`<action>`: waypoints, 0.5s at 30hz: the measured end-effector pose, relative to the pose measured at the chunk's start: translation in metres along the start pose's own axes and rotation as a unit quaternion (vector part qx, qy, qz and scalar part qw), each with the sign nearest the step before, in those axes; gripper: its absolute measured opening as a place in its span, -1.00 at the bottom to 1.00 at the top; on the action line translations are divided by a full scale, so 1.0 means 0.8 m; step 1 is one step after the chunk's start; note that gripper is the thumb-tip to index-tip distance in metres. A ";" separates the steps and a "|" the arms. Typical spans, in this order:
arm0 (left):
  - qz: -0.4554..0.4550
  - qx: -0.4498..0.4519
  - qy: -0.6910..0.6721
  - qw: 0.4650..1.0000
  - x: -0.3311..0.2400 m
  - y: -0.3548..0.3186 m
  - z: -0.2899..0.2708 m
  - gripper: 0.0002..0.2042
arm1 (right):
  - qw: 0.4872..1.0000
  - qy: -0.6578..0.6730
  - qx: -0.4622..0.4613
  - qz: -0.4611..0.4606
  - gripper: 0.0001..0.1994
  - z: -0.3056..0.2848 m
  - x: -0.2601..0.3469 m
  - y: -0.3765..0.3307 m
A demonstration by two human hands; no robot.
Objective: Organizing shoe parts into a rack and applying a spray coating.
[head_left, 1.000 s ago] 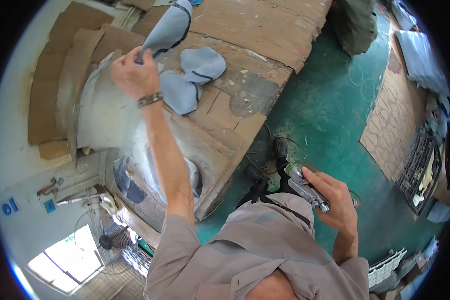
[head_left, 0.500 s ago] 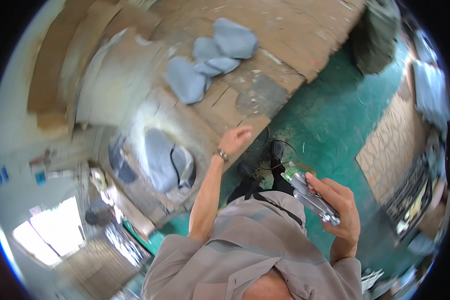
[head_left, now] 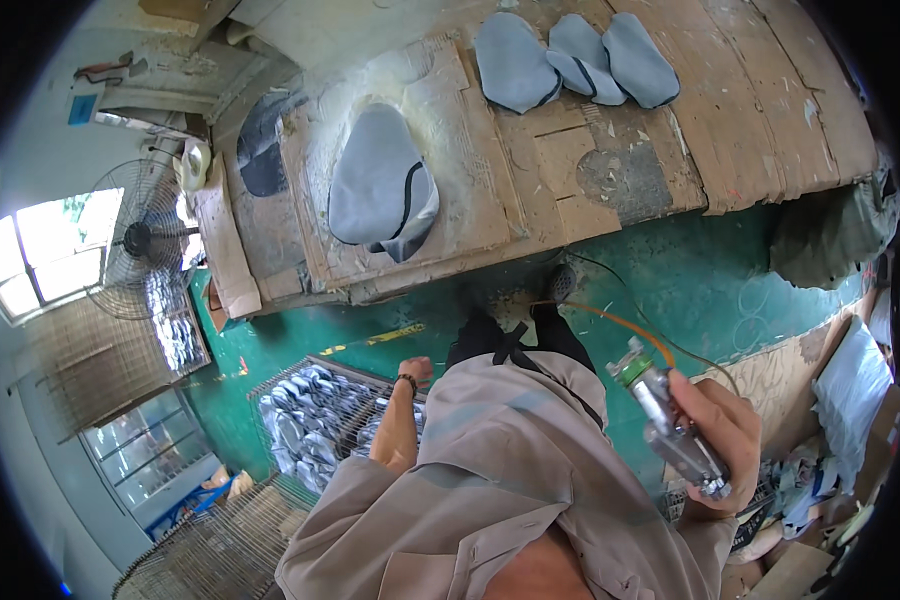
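Note:
My right hand (head_left: 715, 430) is wrapped round a metal spray gun (head_left: 670, 425) with a green collar, held to the right of my body. An orange hose (head_left: 635, 322) shows behind the gun and runs toward my feet. My left hand (head_left: 416, 371), with a dark bracelet at the wrist, hangs beside my left hip; its fingers look curled in and nothing shows in them. Ahead, a rounded grey fabric piece (head_left: 375, 180) with a black strip lies on a pale-coated cardboard sheet (head_left: 460, 160). Similar grey pieces (head_left: 515, 62) lie farther along the worktable, away from both hands.
The cardboard-covered worktable (head_left: 610, 222) spans the far side. A standing fan (head_left: 138, 240) is at left. Near my left hand, a wire rack (head_left: 315, 360) carries many silvery-grey pieces. A dark cloth (head_left: 835, 235) hangs off the table at right. Bags (head_left: 850, 390) and scraps line the right.
My view has turned, so the table now lies straight ahead. My left hand has come from beside the table edge down to my left hip. The spray gun stays in my right hand.

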State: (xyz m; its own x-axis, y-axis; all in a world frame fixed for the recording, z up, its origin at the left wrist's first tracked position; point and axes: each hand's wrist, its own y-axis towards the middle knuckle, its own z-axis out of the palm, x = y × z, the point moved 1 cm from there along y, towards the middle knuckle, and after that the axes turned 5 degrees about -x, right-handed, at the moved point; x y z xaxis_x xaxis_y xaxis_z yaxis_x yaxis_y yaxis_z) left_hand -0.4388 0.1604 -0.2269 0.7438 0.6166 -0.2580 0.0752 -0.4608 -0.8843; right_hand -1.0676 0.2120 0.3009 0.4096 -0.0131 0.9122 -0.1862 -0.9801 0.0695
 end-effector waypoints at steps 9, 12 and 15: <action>-0.120 -0.045 -0.231 0.964 -0.050 -0.026 0.000 -0.75 | 0.992 -0.089 -0.071 0.051 -0.46 0.081 0.077 -0.003; -0.090 -0.046 -0.232 0.968 -0.045 0.000 -0.042 -0.75 | 0.988 -0.134 -0.068 0.033 -0.46 0.133 0.110 0.007; -0.056 -0.039 -0.231 0.971 -0.032 0.034 -0.084 -0.75 | 0.969 -0.183 -0.147 0.071 -0.46 0.194 0.150 0.017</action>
State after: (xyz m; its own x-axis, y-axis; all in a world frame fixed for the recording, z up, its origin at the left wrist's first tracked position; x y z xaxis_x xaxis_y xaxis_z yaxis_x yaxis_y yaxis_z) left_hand -0.4114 0.0890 -0.2184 0.3522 0.8775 -0.3255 0.2018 -0.4108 -0.8891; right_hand -0.8819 0.1665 0.3486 0.6406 -0.2662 0.7203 -0.4884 -0.8650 0.1147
